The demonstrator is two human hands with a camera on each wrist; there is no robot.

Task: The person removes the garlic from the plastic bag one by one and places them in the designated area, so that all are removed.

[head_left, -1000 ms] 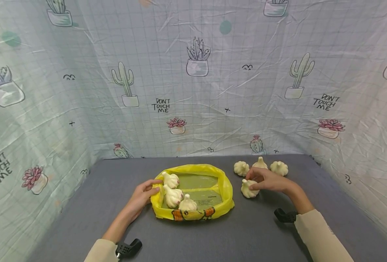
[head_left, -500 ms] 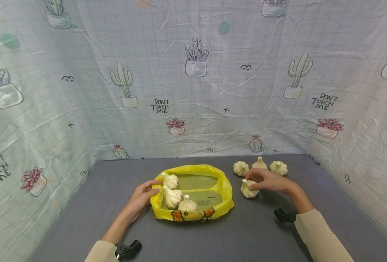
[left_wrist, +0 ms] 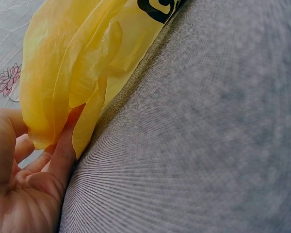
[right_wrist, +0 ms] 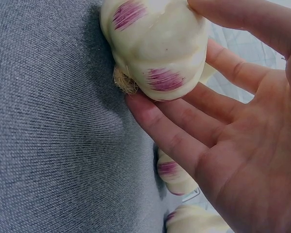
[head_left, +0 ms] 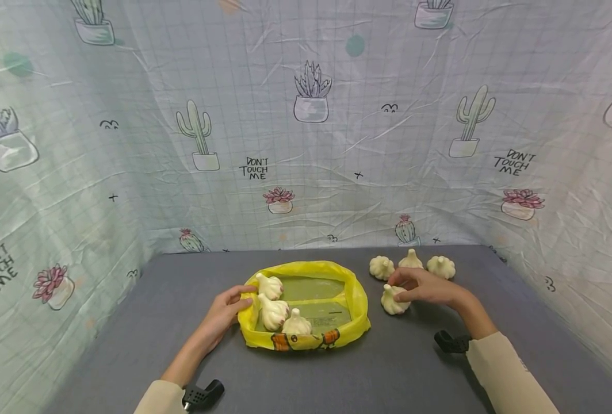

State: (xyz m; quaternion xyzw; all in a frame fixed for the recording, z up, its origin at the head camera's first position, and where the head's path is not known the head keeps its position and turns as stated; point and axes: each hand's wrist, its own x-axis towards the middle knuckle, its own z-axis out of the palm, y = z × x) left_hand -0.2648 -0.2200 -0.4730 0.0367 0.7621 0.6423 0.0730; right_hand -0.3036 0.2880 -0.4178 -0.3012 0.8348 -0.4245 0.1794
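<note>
Nothing much has shifted since a second ago — the right hand (head_left: 421,287) still pinches a garlic bulb (head_left: 393,301) on the table (head_left: 389,368), beside the yellow bag (head_left: 355,293) whose rim the left hand (head_left: 226,310) grips. Pickup stage, I judge — next comes lifting it over.

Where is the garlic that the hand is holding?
In the head view, that garlic bulb sits right of the yellow bag, gripped by the right hand.
</note>
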